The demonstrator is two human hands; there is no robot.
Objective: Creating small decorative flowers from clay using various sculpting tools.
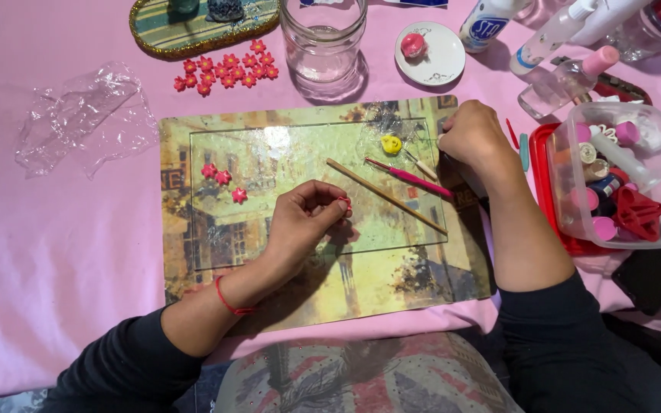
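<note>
My left hand (304, 222) is curled over the clear work sheet (269, 153), pinching a small red clay piece (344, 203) between thumb and fingertips. My right hand (472, 138) rests at the sheet's right edge, fingers closed; what it grips is hidden. Three small red clay flowers (223, 180) lie on the sheet left of my left hand. A thin wooden stick (385, 196), a pink-handled tool (408, 177) and a yellow clay bit (391, 144) lie between my hands.
A picture placemat (422, 283) lies under the sheet on a pink cloth. Several red flowers (227, 70), a glass jar (323, 46), a white dish with pink clay (430, 53), bottles (560, 38), a clear tub of supplies (617, 180) and crumpled plastic (82, 118) surround it.
</note>
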